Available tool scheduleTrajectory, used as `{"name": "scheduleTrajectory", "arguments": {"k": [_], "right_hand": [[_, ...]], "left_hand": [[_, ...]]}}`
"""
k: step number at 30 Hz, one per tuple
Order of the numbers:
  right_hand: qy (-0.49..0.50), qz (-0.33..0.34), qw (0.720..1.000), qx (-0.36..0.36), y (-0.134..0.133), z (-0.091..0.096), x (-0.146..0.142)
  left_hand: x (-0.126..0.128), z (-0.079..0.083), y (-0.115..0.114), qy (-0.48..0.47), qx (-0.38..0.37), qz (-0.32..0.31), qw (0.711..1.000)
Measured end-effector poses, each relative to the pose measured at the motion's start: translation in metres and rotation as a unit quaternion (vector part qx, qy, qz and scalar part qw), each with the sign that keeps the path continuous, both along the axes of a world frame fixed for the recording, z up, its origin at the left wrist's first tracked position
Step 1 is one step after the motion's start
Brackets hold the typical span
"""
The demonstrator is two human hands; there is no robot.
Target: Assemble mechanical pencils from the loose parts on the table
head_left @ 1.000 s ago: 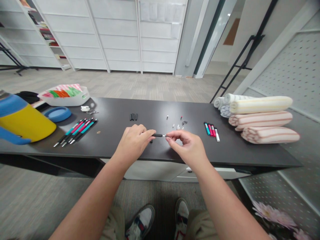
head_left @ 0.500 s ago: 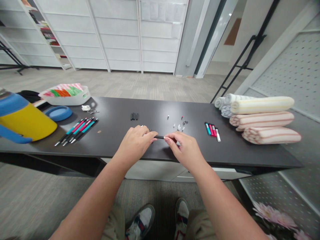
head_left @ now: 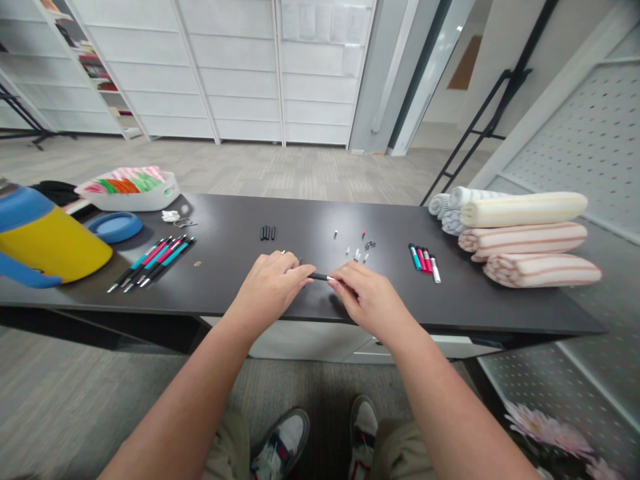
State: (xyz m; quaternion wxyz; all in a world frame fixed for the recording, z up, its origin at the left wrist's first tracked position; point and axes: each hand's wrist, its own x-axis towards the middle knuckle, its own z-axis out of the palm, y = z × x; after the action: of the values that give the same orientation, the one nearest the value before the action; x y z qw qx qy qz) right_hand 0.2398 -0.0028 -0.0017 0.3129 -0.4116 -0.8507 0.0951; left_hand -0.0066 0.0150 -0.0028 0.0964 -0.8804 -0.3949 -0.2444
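Note:
A thin black pen barrel (head_left: 319, 277) spans the gap between my hands, held level just above the front of the dark table. My left hand (head_left: 270, 283) is closed around its left part, which the fingers hide. At its right end, where a small light tip shows, my right hand (head_left: 369, 293) pinches with thumb and forefinger. Beyond my right hand lie small white pen parts (head_left: 357, 255), a tiny red-ended piece (head_left: 363, 235) and little metal bits (head_left: 370, 245). Several short black pieces (head_left: 267, 233) stand in a row beyond my left hand.
Teal, pink and white short barrels (head_left: 425, 261) lie right, beside rolled towels (head_left: 530, 240). Several pens (head_left: 153, 263) lie left, near a blue lid (head_left: 116, 227), a yellow and blue container (head_left: 55, 240) and a white basket (head_left: 170, 193). The table's front edge (head_left: 310, 319) runs below my hands.
Both hands stay nearly in place on the pen barrel. The right end of the barrel sits very slightly lower, and the right fingers have shifted a little.

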Motion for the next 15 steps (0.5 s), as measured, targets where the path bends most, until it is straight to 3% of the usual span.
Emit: {"name": "scheduleTrajectory", "arguments": {"k": [8,15], "right_hand": [[-0.048,0.003,0.998,-0.026,-0.0034,0.0065,-0.0003],[-0.030,0.018,0.998,-0.047,-0.0043,0.0060,-0.0043]], "left_hand": [[0.0000,0.0015,0.0003,-0.010,-0.005,-0.030,0.999],[-0.0012,0.0022,-0.0015,-0.016,-0.003,-0.041,0.999]]}}
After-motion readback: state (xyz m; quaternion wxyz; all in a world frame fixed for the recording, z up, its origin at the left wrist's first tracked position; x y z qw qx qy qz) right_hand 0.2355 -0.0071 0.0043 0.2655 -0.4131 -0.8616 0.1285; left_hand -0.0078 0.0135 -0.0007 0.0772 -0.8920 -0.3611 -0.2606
